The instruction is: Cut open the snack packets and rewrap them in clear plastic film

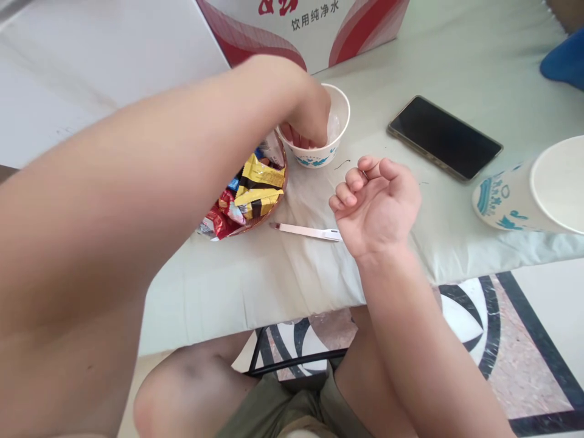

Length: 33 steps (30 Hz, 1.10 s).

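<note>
My left hand (312,118) reaches down into a white paper cup (314,161) with blue leaf print. Its fingers are curled inside the cup, partly hidden by the rim, and some clear material shows beside them. Palm up, my right hand (378,204) hovers over the cloth with loosely bent fingers and nothing in it. Near its wrist lies a slim pale tool (306,231) with a dark tip, one end hidden behind the hand. A basket (285,182) of wrapped sweets (260,185) sits left of the cup, partly covered by my left forearm.
A black phone (444,137) lies on the pale cloth (292,286). Farther right is a larger paper cup (506,201), cut by the frame edge. A printed carton (314,36) stands behind. Something blue (566,61) shows at the upper right.
</note>
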Available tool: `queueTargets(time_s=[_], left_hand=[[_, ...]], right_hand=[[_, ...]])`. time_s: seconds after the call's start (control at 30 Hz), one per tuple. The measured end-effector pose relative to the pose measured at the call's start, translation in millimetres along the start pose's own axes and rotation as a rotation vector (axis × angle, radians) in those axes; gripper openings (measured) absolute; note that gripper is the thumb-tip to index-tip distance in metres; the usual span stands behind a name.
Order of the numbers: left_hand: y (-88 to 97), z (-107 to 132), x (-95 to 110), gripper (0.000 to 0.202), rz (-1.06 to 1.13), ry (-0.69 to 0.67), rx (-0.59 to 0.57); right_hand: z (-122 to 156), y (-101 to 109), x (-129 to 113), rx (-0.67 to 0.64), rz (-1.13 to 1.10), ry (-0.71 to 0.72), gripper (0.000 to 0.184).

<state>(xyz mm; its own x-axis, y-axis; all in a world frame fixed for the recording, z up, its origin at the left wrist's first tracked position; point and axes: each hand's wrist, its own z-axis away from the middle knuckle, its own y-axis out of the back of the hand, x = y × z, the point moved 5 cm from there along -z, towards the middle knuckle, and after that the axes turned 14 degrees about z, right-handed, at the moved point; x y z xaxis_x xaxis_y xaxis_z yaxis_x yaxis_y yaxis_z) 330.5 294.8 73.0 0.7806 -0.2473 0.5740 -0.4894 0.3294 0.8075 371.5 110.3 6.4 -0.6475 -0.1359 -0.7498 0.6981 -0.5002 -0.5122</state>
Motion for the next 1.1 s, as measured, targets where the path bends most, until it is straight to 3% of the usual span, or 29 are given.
queueTargets(time_s=[0.03,0.07,0.1,0.17,0.2,0.27,0.33,0.4,0.43,0.5,0.57,0.7,0.8,0.97,1.1], left_hand=[[8.8,12,3,0.017,-0.102,0.038,-0.108],[19.4,27,7,0.021,-0.372,-0.027,-0.221],[38.2,44,8,0.037,-0.505,-0.080,-0.170],[80.1,85,-3,0.055,-0.445,-0.117,0.084],[96.2,109,-16,0.054,-0.378,-0.168,0.207],[113.7,156,-59,0.047,-0.181,-0.238,0.410],[115.7,199,-122,0.036,0.107,-0.202,0.650],[97.8,230,-182,0.038,0.290,-0.119,0.731],[84.4,240,-206,0.049,0.377,-0.101,0.698],[56.6,250,-238,0.064,0.565,-0.090,0.547],[37.6,256,-254,0.065,0.627,-0.101,0.446],[25.6,259,-264,0.062,0.641,-0.091,0.469],[24.2,254,-267,0.065,0.661,-0.085,0.490],[35.9,244,-272,0.070,0.455,-0.044,0.533],[42.8,234,-269,0.065,0.573,-0.068,0.458]], right_hand=[[-1,1,1,0.012,0.022,0.013,0.025],[-1,3,2,0.031,0.054,0.035,0.023],[-2,5,2,0.055,0.100,0.068,0.020],[-3,8,1,0.097,0.224,0.166,0.014],[-3,9,0,0.109,0.287,0.226,0.012],[-4,9,-2,0.121,0.403,0.340,0.013],[-6,7,-2,0.138,0.518,0.423,0.016],[-7,3,0,0.156,0.666,0.482,0.021],[-7,1,2,0.159,0.750,0.510,0.026],[-8,-2,5,0.147,0.923,0.568,0.040],[-10,-2,7,0.136,1.076,0.626,0.054],[-16,2,10,0.146,1.267,0.711,0.066],[-21,-3,12,0.156,1.345,0.765,0.063],[-30,-16,14,0.266,1.412,0.730,0.039],[-32,-18,9,0.295,1.393,0.690,0.018]])
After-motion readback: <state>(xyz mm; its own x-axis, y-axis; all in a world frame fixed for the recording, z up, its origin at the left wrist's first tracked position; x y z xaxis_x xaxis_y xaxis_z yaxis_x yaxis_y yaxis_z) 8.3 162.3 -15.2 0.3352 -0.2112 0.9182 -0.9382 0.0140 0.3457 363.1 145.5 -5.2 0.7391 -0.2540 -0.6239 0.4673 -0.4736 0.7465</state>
